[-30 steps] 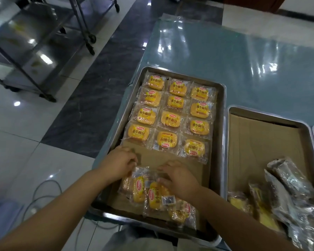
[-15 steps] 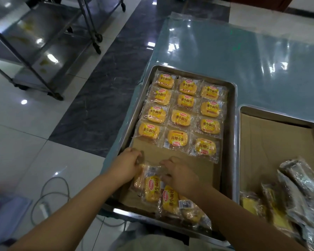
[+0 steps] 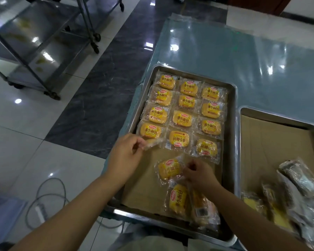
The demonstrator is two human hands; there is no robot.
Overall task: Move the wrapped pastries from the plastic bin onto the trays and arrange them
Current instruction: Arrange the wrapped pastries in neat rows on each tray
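A metal tray (image 3: 231, 134) lined with brown cardboard holds several rows of yellow wrapped pastries (image 3: 181, 118). My left hand (image 3: 126, 153) pinches a wrapped pastry (image 3: 151, 143) by its clear edge, just below the lowest row's left end. My right hand (image 3: 198, 173) grips the wrapper of another pastry (image 3: 169, 169) lying loose on the cardboard. More loose pastries (image 3: 178, 199) lie near the tray's front edge, partly under my right forearm. No plastic bin is in view.
A second cardboard-lined tray (image 3: 279, 120) sits to the right with silvery and clear wrapped packets (image 3: 301, 183) heaped at its front. The trays rest on a glossy blue-grey table (image 3: 225, 51). A wheeled steel rack (image 3: 34, 44) stands on the floor at left, cables (image 3: 43, 201) below.
My left hand lifted one pastry out of the loose pile and carried it up to the lowest row. My right hand drew another pastry away from the pile. The camera shifted leftward.
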